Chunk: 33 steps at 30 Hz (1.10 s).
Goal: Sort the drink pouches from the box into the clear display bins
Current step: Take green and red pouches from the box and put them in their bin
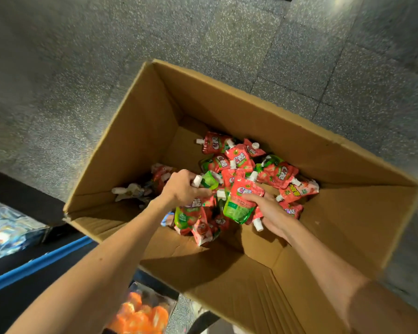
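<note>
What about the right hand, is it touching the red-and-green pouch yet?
Touching. The head view shows the right hand with fingers curled over the red-and-green pouch, no gap; the left hand grips a green pouch.

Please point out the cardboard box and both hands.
cardboard box (239, 109), head view, inner far wall.
left hand (182, 189), head view, its back.
right hand (274, 214), head view, its back.

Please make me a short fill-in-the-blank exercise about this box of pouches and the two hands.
1. The drink pouches lie in a ____ box.
2. The left hand grips a green pouch by its cap, which is ____.
3. The right hand holds a red pouch whose bottom is ____.

Missing words: cardboard; white; green.
</note>
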Each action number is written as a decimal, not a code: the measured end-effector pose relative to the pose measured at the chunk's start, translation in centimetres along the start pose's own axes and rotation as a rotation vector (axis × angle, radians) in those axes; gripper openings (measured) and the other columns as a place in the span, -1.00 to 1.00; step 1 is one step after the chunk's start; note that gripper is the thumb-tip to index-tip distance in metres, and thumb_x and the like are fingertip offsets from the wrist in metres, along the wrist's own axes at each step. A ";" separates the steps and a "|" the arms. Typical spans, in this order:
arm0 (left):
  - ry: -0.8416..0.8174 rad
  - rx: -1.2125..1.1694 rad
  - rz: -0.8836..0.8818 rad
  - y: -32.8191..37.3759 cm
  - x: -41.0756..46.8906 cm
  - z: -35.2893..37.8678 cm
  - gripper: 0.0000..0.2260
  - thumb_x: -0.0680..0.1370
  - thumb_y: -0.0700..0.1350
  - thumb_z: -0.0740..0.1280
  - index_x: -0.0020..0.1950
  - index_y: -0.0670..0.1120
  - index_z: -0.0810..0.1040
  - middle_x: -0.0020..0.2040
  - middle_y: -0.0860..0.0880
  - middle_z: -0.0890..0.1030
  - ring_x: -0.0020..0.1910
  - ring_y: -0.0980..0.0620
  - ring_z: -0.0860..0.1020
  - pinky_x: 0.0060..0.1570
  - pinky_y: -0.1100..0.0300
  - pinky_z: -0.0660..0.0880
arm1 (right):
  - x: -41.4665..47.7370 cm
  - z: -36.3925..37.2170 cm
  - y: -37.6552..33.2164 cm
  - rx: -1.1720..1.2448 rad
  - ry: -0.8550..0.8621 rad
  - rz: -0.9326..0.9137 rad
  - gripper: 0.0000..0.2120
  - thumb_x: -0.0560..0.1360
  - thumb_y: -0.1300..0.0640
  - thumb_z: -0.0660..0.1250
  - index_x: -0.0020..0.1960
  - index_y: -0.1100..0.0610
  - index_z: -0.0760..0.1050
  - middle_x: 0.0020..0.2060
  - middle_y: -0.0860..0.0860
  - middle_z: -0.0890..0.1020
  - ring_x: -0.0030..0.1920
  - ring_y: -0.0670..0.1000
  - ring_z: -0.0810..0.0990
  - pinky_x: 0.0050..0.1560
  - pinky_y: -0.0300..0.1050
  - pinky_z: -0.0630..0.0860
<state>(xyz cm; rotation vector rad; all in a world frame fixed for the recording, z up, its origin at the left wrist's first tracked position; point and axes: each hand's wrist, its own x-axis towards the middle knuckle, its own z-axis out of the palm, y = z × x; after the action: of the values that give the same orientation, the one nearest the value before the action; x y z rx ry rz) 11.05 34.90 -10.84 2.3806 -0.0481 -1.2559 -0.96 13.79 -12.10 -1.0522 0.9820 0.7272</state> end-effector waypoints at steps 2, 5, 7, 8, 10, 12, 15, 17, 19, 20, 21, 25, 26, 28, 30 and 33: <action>-0.099 -0.308 -0.001 0.0 -2.9 -1.8 -0.56 0.35 0.10 0.59 -0.29 -0.26 0.56 -0.32 -0.10 0.64 -0.32 0.02 0.53 -0.30 0.14 0.40 | -1.4 1.2 -0.9 -0.008 -0.019 -0.020 -0.55 0.42 0.04 0.51 0.26 0.00 0.46 0.21 0.00 0.62 0.25 -0.01 0.54 0.43 0.07 0.34; -0.201 -0.581 0.050 -0.1 -8.0 -2.9 -0.67 0.39 -0.01 0.58 -0.14 -0.28 0.65 -0.19 -0.10 0.67 -0.22 0.03 0.58 -0.18 0.16 0.47 | -3.9 3.5 -1.7 -0.068 -0.075 -0.073 -0.53 0.46 0.06 0.47 0.32 0.03 0.42 0.28 0.00 0.58 0.32 0.01 0.48 0.50 0.11 0.17; -0.215 -0.683 0.093 -0.4 -11.8 -3.1 -0.74 0.37 -0.01 0.58 -0.11 -0.17 0.70 -0.12 -0.13 0.70 -0.15 -0.02 0.62 -0.08 0.10 0.54 | -6.0 5.7 -2.1 -0.157 -0.134 -0.117 -0.39 0.40 0.01 0.47 0.38 0.08 0.37 0.32 -0.01 0.49 0.36 0.01 0.39 0.47 0.04 0.12; -0.195 -0.711 0.101 -0.8 -13.6 -3.1 -0.79 0.39 -0.03 0.56 -0.11 -0.14 0.71 -0.12 -0.13 0.71 -0.15 -0.02 0.64 -0.08 0.11 0.57 | -7.2 6.9 -2.1 -0.178 -0.164 -0.157 -0.46 0.38 0.03 0.47 0.31 0.11 0.41 0.24 0.03 0.52 0.29 0.02 0.43 0.41 -0.01 0.21; -0.122 -0.775 0.121 -2.2 -17.4 -3.3 -0.91 0.45 -0.12 0.52 -0.12 -0.13 0.70 -0.15 -0.10 0.71 -0.20 0.01 0.65 -0.14 0.16 0.58 | -9.8 9.6 -1.6 -0.196 -0.200 -0.243 -0.78 0.41 0.16 0.42 0.03 0.10 0.49 -0.02 0.09 0.61 0.05 0.05 0.55 0.15 -0.03 0.47; -0.040 -0.828 0.163 -4.1 -21.6 -3.6 -0.87 0.45 -0.11 0.53 -0.07 -0.14 0.70 -0.10 -0.13 0.71 -0.15 -0.02 0.66 -0.08 0.13 0.60 | -13.0 12.5 -0.8 -0.176 -0.263 -0.324 -0.88 0.49 0.31 0.31 -0.10 0.12 0.52 -0.24 0.08 0.64 -0.18 0.03 0.63 -0.18 -0.11 0.58; 0.098 -0.935 0.238 -6.9 -29.3 -3.7 -0.80 0.38 -0.08 0.56 -0.07 -0.14 0.69 -0.11 -0.13 0.70 -0.18 -0.01 0.65 -0.06 0.11 0.58 | -18.6 17.7 0.7 -0.240 -0.367 -0.417 -0.80 0.45 0.27 0.31 0.06 0.20 0.60 -0.18 0.15 0.70 -0.20 0.09 0.68 -0.23 -0.02 0.64; 0.219 -0.986 0.269 -9.0 -35.3 -3.9 -0.80 0.36 -0.09 0.50 -0.09 -0.16 0.66 -0.17 -0.11 0.69 -0.24 0.03 0.64 -0.15 0.16 0.58 | -22.5 21.8 2.1 -0.312 -0.444 -0.492 -0.57 0.36 0.18 0.39 0.23 0.22 0.55 -0.04 0.21 0.69 -0.08 0.17 0.67 -0.04 0.14 0.65; 0.350 -1.009 0.301 -11.4 -41.3 -4.2 -0.82 0.36 -0.10 0.48 -0.12 -0.18 0.64 -0.21 -0.10 0.68 -0.29 0.05 0.63 -0.21 0.20 0.57 | -26.9 25.7 3.9 -0.378 -0.529 -0.565 -0.53 0.34 0.14 0.41 0.23 0.23 0.53 0.00 0.24 0.67 -0.02 0.22 0.66 0.09 0.24 0.60; 0.420 -1.024 0.311 -12.6 -44.3 -4.4 -0.83 0.38 -0.12 0.47 -0.12 -0.19 0.63 -0.22 -0.10 0.68 -0.30 0.05 0.62 -0.23 0.20 0.57 | -29.0 27.7 4.9 -0.398 -0.570 -0.587 -0.55 0.35 0.14 0.41 0.22 0.24 0.53 0.01 0.26 0.66 -0.01 0.24 0.65 0.11 0.28 0.58; 0.491 -1.045 0.319 -13.9 -47.2 -4.5 -0.85 0.41 -0.15 0.46 -0.10 -0.22 0.63 -0.21 -0.12 0.68 -0.31 0.05 0.63 -0.22 0.19 0.59 | -31.3 29.6 5.9 -0.408 -0.630 -0.602 -0.59 0.38 0.15 0.39 0.21 0.24 0.52 0.01 0.26 0.66 -0.03 0.24 0.66 0.10 0.29 0.57; 0.765 -1.121 0.372 -17.2 -58.9 -5.0 -0.78 0.36 -0.14 0.49 -0.09 -0.25 0.65 -0.20 -0.13 0.68 -0.31 0.03 0.62 -0.17 0.15 0.60 | -40.3 36.8 10.0 -0.435 -0.820 -0.660 -0.45 0.32 0.08 0.39 0.28 0.22 0.50 0.10 0.27 0.66 0.05 0.25 0.66 0.14 0.30 0.57; 0.825 -1.120 0.381 -17.7 -61.8 -5.1 -0.73 0.31 -0.11 0.51 -0.09 -0.25 0.66 -0.19 -0.14 0.68 -0.30 0.01 0.62 -0.15 0.13 0.61 | -42.6 38.5 10.8 -0.441 -0.851 -0.665 -0.42 0.30 0.06 0.37 0.29 0.23 0.50 0.13 0.29 0.64 0.06 0.26 0.65 0.14 0.29 0.57; 0.935 -1.095 0.392 -18.7 -67.2 -5.2 -0.67 0.29 -0.08 0.53 -0.06 -0.25 0.66 -0.13 -0.19 0.67 -0.23 -0.05 0.62 -0.06 0.05 0.60 | -47.0 41.3 12.6 -0.476 -0.949 -0.683 -0.45 0.34 0.04 0.33 0.27 0.26 0.51 0.11 0.29 0.64 -0.02 0.21 0.64 0.09 0.20 0.58; 1.062 -1.073 0.385 -19.8 -71.8 -5.2 -0.67 0.31 -0.08 0.53 -0.04 -0.27 0.65 -0.15 -0.16 0.68 -0.24 -0.02 0.62 -0.16 0.15 0.61 | -50.6 43.9 14.4 -0.529 -1.068 -0.727 -0.52 0.42 0.02 0.37 0.23 0.30 0.53 0.04 0.27 0.65 -0.05 0.19 0.63 0.06 0.16 0.57; 1.232 -0.968 0.359 -21.4 -77.0 -4.8 -0.79 0.33 -0.07 0.54 -0.19 -0.20 0.67 -0.24 -0.08 0.66 -0.26 0.08 0.58 -0.28 0.27 0.52 | -55.1 46.9 17.3 -0.608 -1.165 -0.774 -0.49 0.32 -0.06 0.59 0.12 0.23 0.62 0.02 0.20 0.70 -0.05 0.14 0.69 0.04 0.10 0.62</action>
<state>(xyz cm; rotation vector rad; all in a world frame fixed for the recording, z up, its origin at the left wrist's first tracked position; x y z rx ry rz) -33.95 73.85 42.72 1.7302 0.3908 0.4351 -23.86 61.74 39.99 -1.1363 -0.6681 0.8014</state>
